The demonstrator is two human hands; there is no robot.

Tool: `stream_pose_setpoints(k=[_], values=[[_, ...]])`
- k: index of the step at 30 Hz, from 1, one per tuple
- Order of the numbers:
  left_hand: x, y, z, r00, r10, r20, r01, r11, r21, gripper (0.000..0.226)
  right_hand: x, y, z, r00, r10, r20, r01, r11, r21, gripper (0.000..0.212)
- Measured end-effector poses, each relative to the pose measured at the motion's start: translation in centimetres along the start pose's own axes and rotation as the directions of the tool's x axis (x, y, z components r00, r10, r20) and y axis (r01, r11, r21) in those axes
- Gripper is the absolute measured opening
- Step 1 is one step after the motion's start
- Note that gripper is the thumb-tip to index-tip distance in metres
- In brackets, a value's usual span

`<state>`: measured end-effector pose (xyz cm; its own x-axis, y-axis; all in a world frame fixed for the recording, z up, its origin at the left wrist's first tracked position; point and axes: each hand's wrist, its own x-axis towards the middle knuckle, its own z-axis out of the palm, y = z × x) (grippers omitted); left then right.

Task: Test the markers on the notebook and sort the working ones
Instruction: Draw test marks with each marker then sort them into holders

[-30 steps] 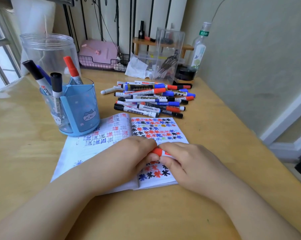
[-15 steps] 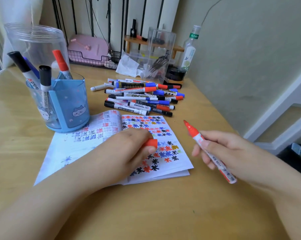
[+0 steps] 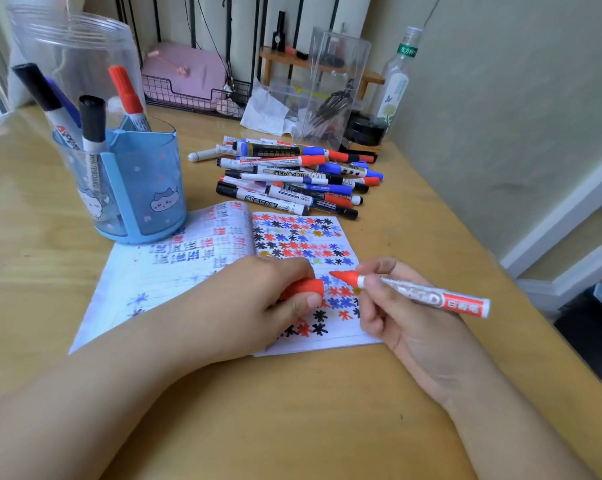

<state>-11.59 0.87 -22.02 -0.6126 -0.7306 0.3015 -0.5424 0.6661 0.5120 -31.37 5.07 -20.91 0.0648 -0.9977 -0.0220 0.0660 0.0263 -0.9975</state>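
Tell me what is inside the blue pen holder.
The blue pen holder holds four upright markers: two black-capped, one red-capped, and one blue mostly hidden behind a black one. Their lower ends are blurred by the tinted wall.

head view | from above, facing forward-down | close over the desk [image 3: 327,410] | wall [image 3: 500,116] behind

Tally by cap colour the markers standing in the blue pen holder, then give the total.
In the blue pen holder:
Black-capped markers: 2
Red-capped marker: 1
Blue-capped marker: 1, mostly hidden behind a black one
Total: 4
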Motion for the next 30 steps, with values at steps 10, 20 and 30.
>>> stream_pose_setpoints(k=[10,20,30], values=[[0.2,-0.2,0.2,1.0,-0.012,0.004,0.012,1.0,0.008,0.028,-0.4,0.3,0.5,0.979,-0.142,-0.143,0.064,0.892,-0.448,0.032],[0.2,-0.1,0.2,1.0,-0.028,0.012,0.028,1.0,0.013,0.029,-0.8,0.3,1.0,0.978,-0.175,-0.115,0.08,0.82,-0.566,0.028],[0.2,-0.1,0.1,0.999,-0.029,0.019,0.029,0.999,0.017,0.03,-0.8,0.0,0.9,0.983,-0.149,-0.105,0.065,0.823,-0.565,0.03]])
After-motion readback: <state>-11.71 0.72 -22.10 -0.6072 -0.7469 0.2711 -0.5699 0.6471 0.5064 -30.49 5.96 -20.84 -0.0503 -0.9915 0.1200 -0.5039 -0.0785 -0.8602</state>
